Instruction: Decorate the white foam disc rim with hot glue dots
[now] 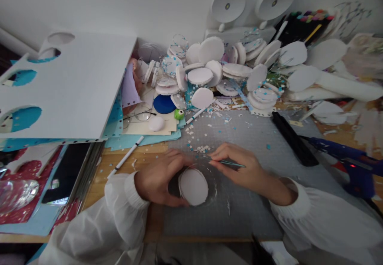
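White sleeves nearest the lens, both forearms converging on the grey mat. Left hand curled around a white disc, fingers wrapped over its far and left edge, thumb side against the rim; disc face up, resting on or just above the mat, directly right of the left palm. Right hand pinched on a thin metal tool, probably tweezers, tip aimed left toward the top rim of the disc, just short of the left fingertips.

Handling, judged from appearance: disc light, thin, likely foam or card, rim slightly ragged. Stiff enough to hold flat, yet easily dented or creased. Best gripped by the edge, with light pressure spread over several fingers, face left free. Tool slender and smooth; firm pinch near mid-shaft advised.

Beyond both hands: paper scraps, then a heap of similar discs. Right of the right hand: blue glue gun.
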Demonstrator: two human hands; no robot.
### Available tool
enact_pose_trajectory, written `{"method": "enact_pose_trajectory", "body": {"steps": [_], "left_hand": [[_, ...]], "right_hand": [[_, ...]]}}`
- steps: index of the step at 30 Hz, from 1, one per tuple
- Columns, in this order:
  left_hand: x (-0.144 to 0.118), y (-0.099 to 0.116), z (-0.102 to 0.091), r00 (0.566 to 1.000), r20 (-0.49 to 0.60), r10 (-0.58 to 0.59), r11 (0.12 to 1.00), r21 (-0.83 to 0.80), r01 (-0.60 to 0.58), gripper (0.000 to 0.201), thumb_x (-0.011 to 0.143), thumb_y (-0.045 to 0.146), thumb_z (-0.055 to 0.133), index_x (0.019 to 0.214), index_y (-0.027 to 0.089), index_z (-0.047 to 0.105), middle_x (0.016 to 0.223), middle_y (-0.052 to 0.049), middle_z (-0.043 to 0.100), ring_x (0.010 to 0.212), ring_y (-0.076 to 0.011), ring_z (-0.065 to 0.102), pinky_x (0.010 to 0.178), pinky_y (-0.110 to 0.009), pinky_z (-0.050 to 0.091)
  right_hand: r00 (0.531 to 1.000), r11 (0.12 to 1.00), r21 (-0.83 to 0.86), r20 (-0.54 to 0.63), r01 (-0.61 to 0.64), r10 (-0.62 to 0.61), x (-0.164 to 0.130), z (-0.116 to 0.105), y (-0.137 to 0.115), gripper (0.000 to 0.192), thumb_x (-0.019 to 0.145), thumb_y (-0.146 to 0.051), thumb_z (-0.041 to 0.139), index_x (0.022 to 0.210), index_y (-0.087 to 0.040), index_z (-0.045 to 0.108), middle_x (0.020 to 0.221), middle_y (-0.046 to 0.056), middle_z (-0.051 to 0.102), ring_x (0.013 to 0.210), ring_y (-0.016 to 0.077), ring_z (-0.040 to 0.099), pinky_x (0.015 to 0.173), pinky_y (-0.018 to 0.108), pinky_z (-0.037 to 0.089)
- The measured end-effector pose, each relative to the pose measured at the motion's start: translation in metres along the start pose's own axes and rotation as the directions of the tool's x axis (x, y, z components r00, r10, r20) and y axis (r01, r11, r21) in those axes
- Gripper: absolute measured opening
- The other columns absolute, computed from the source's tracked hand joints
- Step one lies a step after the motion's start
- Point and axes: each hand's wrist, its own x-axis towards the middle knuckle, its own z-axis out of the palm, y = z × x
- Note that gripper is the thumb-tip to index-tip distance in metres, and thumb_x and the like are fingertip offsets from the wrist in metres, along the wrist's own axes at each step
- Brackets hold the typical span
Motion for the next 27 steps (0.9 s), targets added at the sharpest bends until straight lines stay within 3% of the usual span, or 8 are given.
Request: {"method": "enact_pose_trajectory", "body": {"steps": [8, 16, 22, 27], "left_hand": [[-0.004, 0.000, 0.004, 0.999, -0.012, -0.042, 0.996, -0.077, 0.041, 0.068, 0.061, 0.054, 0.076, 0.110, 0.020, 0.043, 0.102, -0.008, 0.061, 0.092, -0.0237, 0.057, 0.078, -0.034, 0.042], [-0.003, 0.000, 0.006, 0.998, -0.004, -0.062, 0.995, -0.081, 0.061, 0.066, 0.060, 0.055, 0.077, 0.106, 0.019, 0.045, 0.100, -0.008, 0.061, 0.090, -0.0230, 0.057, 0.077, -0.034, 0.042], [-0.003, -0.002, 0.007, 0.999, -0.009, -0.039, 0.996, -0.077, 0.038, 0.065, 0.064, 0.047, 0.077, 0.111, 0.020, 0.043, 0.110, -0.010, 0.061, 0.097, -0.0244, 0.057, 0.082, -0.037, 0.044], [-0.001, -0.001, 0.005, 0.999, -0.028, -0.024, 0.998, -0.055, 0.023, 0.063, 0.069, 0.035, 0.074, 0.121, 0.020, 0.041, 0.118, -0.012, 0.059, 0.107, -0.0260, 0.054, 0.089, -0.040, 0.043]], "right_hand": [[0.995, 0.998, -0.053, 0.098, -0.029, 0.034, -0.003, 0.004, -0.001, 0.010, 0.086, -0.014, 0.058, 0.086, -0.021, 0.052, 0.081, 0.000, 0.059, 0.076, 0.0123, 0.057, 0.069, 0.027, 0.047], [0.982, 0.982, 0.053, -0.046, -0.179, 0.181, -0.005, 0.010, 0.000, 0.019, 0.083, -0.017, 0.062, 0.081, -0.023, 0.044, 0.077, -0.001, 0.060, 0.072, 0.0108, 0.062, 0.062, 0.021, 0.049], [0.937, 0.941, 0.234, -0.192, -0.245, 0.292, 0.002, 0.000, -0.005, 0.026, 0.080, -0.017, 0.065, 0.074, -0.022, 0.041, 0.075, -0.001, 0.062, 0.067, 0.0108, 0.062, 0.060, 0.022, 0.049], [0.914, 0.908, 0.322, -0.211, -0.269, 0.346, 0.008, -0.007, -0.010, 0.026, 0.081, -0.018, 0.064, 0.074, -0.022, 0.039, 0.073, -0.001, 0.063, 0.055, 0.0086, 0.058, 0.051, 0.021, 0.047]]}}
